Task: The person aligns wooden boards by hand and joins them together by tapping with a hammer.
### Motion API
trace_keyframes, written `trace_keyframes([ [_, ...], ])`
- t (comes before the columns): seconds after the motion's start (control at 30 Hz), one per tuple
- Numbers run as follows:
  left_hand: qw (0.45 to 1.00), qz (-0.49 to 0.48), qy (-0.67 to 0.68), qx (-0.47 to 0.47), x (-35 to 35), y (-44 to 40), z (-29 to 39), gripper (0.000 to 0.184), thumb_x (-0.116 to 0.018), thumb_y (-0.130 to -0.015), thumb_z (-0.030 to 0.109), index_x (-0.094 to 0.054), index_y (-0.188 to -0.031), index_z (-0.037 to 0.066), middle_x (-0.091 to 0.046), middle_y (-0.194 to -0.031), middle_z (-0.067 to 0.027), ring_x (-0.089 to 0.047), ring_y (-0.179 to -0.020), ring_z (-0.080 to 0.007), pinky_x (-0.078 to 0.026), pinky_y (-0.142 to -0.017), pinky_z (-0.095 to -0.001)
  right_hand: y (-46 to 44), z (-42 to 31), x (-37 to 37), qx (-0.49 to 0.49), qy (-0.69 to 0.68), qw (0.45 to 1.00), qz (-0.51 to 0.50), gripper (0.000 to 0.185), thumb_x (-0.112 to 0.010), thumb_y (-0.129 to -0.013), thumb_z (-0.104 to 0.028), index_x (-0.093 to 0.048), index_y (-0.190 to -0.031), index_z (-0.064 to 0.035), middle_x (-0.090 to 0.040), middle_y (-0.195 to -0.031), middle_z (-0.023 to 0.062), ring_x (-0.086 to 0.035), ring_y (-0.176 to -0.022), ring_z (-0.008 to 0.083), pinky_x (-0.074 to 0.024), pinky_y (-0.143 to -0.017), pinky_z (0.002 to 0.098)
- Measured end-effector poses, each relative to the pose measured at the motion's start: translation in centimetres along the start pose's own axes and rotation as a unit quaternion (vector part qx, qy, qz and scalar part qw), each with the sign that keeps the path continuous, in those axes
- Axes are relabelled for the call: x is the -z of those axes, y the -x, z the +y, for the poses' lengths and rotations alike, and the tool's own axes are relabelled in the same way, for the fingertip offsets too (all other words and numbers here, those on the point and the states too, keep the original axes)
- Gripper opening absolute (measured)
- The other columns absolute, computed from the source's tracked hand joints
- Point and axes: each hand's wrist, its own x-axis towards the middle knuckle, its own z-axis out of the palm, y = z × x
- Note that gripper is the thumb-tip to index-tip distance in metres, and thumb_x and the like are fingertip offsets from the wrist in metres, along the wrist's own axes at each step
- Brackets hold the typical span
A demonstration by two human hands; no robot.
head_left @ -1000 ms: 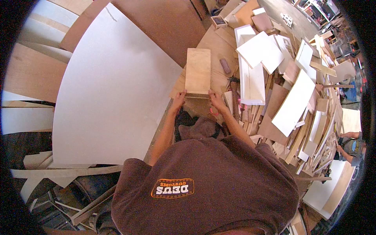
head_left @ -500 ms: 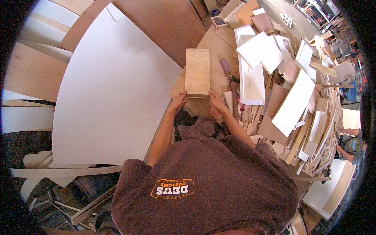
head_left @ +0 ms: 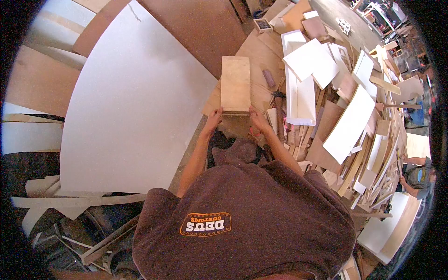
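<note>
A pale rectangular wooden piece (head_left: 235,85), with a layered near edge, lies on the plywood surface (head_left: 264,53) in front of me. My left hand (head_left: 213,119) grips its near left corner, and my right hand (head_left: 258,119) grips the near right corner, fingers closed on the wood. Whatever the fingers touch underneath is hidden. Just right of the piece lies a small brownish cylinder (head_left: 268,78). Below the cylinder is a hammer-like tool (head_left: 280,112) with a dark head.
A large white sheet (head_left: 133,107) spreads at the left. Boards and offcuts (head_left: 352,123) are piled at the right, beside a white trough-like piece (head_left: 300,95). Another person (head_left: 417,175) is at the far right. A small box (head_left: 262,25) sits farther back.
The surroundings have shifted slightly in view. Both hands still hold the wooden piece, which has barely moved.
</note>
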Motion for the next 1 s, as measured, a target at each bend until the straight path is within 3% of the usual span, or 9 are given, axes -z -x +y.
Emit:
trace_keyframes([
  [0.1,0.998,0.015,0.062,0.017,-0.3,-0.1,-0.1,0.069,-0.05,-0.092,0.059,-0.049,-0.127,0.0,-0.053,-0.126,-0.0109,-0.05,-0.111,-0.0211,-0.043,-0.092,-0.0376,0.7,-0.8,0.4,-0.006,-0.04,0.999,-0.01,0.068,-0.031,-0.098,-0.057,-0.058,-0.12,0.0016,-0.064,-0.114,0.0212,-0.058,-0.111,0.0292,-0.0406,-0.097,0.0381],
  [0.17,0.999,0.01,0.049,0.019,-0.2,-0.4,-0.5,0.07,-0.049,-0.092,0.061,-0.049,-0.127,0.0,-0.053,-0.125,-0.0109,-0.05,-0.109,-0.0206,-0.043,-0.09,-0.0368,1.6,-2.5,0.9,0.006,-0.056,0.998,-0.003,0.069,-0.031,-0.098,-0.058,-0.057,-0.123,0.0007,-0.063,-0.116,0.0215,-0.057,-0.113,0.0298,-0.04,-0.098,0.0381],
  [0.27,0.998,0.023,0.059,0.018,-0.7,1.2,1.0,0.071,-0.048,-0.091,0.062,-0.049,-0.126,0.0,-0.054,-0.124,-0.0112,-0.051,-0.108,-0.0207,-0.044,-0.088,-0.0366,2.4,-3.9,1.4,-0.069,-0.043,0.996,-0.027,0.073,-0.03,-0.097,-0.061,-0.053,-0.129,0.0006,-0.06,-0.12,0.0231,-0.053,-0.118,0.0318,-0.0379,-0.101,0.0381],
  [0.37,0.998,0.008,0.055,-0.009,-0.6,0.4,0.1,0.071,-0.047,-0.092,0.062,-0.048,-0.127,0.001,-0.053,-0.125,-0.0112,-0.05,-0.109,-0.0215,-0.045,-0.088,-0.0375,0.9,-1.9,0.7,-0.03,-0.029,0.999,-0.013,0.078,-0.03,-0.095,-0.064,-0.051,-0.131,0.0016,-0.057,-0.126,0.0246,-0.049,-0.124,0.0343,-0.0349,-0.104,0.0382],
  [0.5,1.0,0.008,0.006,-0.012,-0.7,-0.3,-0.5,0.071,-0.047,-0.093,0.061,-0.046,-0.128,0.0,-0.052,-0.126,-0.0115,-0.05,-0.11,-0.0226,-0.045,-0.088,-0.039,3.3,-6.3,2.3,-0.07,-0.076,0.994,-0.037,0.08,-0.031,-0.094,-0.066,-0.048,-0.135,0.0008,-0.051,-0.135,0.0239,-0.044,-0.13,0.0342,-0.0313,-0.108,0.0382],
  [0.7,0.996,-0.045,0.018,-0.071,0.1,-2.2,-2.4,0.074,-0.045,-0.093,0.062,-0.043,-0.129,-0.002,-0.05,-0.128,-0.0135,-0.05,-0.112,-0.0236,-0.045,-0.09,-0.0399,0.4,-2.5,1.2,-0.08,-0.067,0.993,-0.048,0.081,-0.033,-0.093,-0.067,-0.044,-0.14,-0.0015,-0.045,-0.142,0.0215,-0.039,-0.134,0.0319,-0.0289,-0.11,0.0384],
  [0.8,0.999,-0.035,0.011,0.026,-0.2,0.3,0.8,0.074,-0.044,-0.093,0.063,-0.043,-0.127,-0.003,-0.05,-0.127,-0.0139,-0.05,-0.112,-0.0241,-0.045,-0.09,-0.0406,-0.1,-1.7,1.2,-0.064,-0.027,0.996,-0.052,0.081,-0.034,-0.093,-0.066,-0.042,-0.141,-0.0015,-0.043,-0.144,0.0203,-0.038,-0.136,0.0316,-0.0285,-0.11,0.0386],
  [0.9,0.996,-0.031,0.072,0.048,-0.3,-1.1,-1.0,0.076,-0.045,-0.093,0.062,-0.039,-0.135,-0.001,-0.046,-0.136,-0.013,-0.045,-0.121,-0.0251,-0.042,-0.095,-0.043,0.2,-2.6,1.6,-0.055,-0.027,0.997,-0.051,0.08,-0.034,-0.093,-0.066,-0.043,-0.14,-0.0013,-0.042,-0.145,0.0201,-0.037,-0.136,0.0319,-0.0293,-0.11,0.0392],
  [1.0,0.991,-0.118,0.041,-0.045,0.1,-2.4,-2.4,0.078,-0.045,-0.094,0.06,-0.03,-0.146,0.004,-0.034,-0.149,-0.0108,-0.033,-0.135,-0.0257,-0.034,-0.105,-0.047,-1.3,-1.4,1.6,-0.044,-0.006,0.997,-0.07,0.082,-0.034,-0.092,-0.069,-0.041,-0.142,-0.0039,-0.041,-0.146,0.0192,-0.036,-0.136,0.0326,-0.0294,-0.109,0.0436],
])
